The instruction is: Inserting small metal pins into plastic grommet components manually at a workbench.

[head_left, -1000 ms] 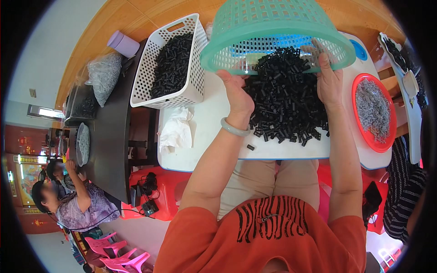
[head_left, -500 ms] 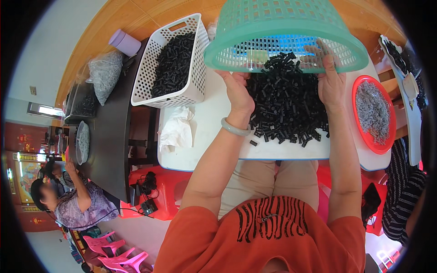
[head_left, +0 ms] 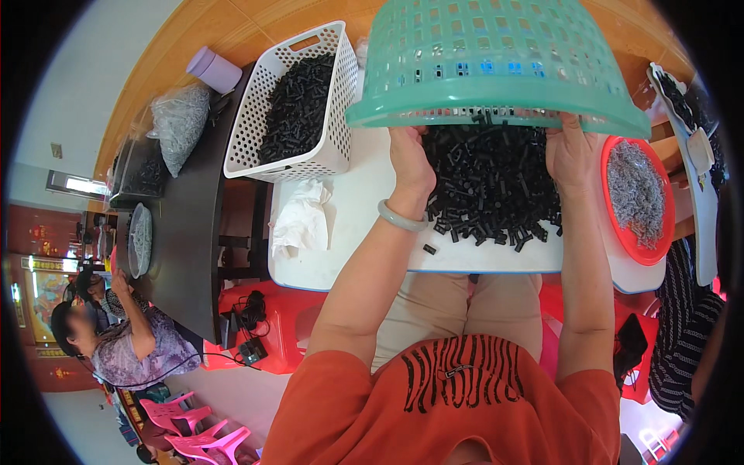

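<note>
A translucent green plastic basket (head_left: 496,94) is tipped mouth-down above the white table, its wide rim facing me. My left hand (head_left: 411,161) holds the basket's near rim at the left, with most of its fingers hidden under the rim. My right hand (head_left: 572,155) grips the same rim at the right, thumb against the edge and the other fingers mostly out of sight. Between my wrists lies a heap of short black tube-like plastic pieces (head_left: 496,182), partly covered by the basket. One loose black piece (head_left: 429,249) lies near the table's front edge.
A white perforated basket (head_left: 341,143) of black pieces stands at left, beside a crumpled white cloth (head_left: 302,221). At right is a red tray (head_left: 604,186) of small clear pieces. A dark table (head_left: 182,256) holds a bag (head_left: 180,128); a person (head_left: 147,341) sits beyond it.
The green basket has tipped further over, so its mouth and inside no longer show. Both my hands have turned with its rim. Black pieces seen inside its mouth earlier are now hidden.
</note>
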The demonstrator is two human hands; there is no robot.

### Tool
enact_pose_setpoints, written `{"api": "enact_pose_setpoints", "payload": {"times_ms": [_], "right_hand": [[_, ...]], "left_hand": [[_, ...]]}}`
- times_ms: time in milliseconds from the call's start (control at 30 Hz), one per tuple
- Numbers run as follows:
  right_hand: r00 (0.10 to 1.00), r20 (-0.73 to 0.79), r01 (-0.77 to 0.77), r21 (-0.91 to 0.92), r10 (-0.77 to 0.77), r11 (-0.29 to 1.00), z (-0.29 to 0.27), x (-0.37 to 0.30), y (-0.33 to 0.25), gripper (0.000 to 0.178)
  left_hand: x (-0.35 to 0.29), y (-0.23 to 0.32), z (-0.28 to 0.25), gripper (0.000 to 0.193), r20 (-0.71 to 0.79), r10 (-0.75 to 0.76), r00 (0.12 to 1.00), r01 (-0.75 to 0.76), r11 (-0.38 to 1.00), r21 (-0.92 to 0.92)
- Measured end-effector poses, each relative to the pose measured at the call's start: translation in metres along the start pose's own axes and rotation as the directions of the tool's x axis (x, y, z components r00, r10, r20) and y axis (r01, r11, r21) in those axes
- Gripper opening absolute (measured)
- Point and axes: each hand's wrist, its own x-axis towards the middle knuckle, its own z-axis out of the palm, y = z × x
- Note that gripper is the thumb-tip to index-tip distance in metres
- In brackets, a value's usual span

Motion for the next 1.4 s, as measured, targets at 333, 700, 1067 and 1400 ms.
{"api": "enact_pose_setpoints", "payload": {"times_ms": [333,700,1067,1400], "right_hand": [[0.996,-0.053,0.072,0.033,-0.07,0.997,0.004,-0.003,0.004,0.045],[0.999,-0.008,0.037,-0.015,-0.037,0.999,-0.001,0.001,-0.001,0.059],[0.995,-0.056,0.083,-0.033,-0.085,0.996,-0.012,0.006,0.005,0.053],[0.983,-0.172,0.056,-0.016,-0.058,0.998,-0.02,0.008,0.005,0.051]], "left_hand": [[0.003,-0.007,-0.005,0.044,-0.01,-0.022,1.0,0.022,0.999,-0.032],[0.007,-0.005,-0.005,0.071,0.082,-0.035,0.996,0.035,0.999,0.006],[0.003,-0.005,-0.007,0.085,0.101,-0.081,0.992,0.068,0.99,0.127],[0.002,-0.006,-0.007,0.079,0.081,0.032,0.996,-0.051,0.97,0.237]]}}
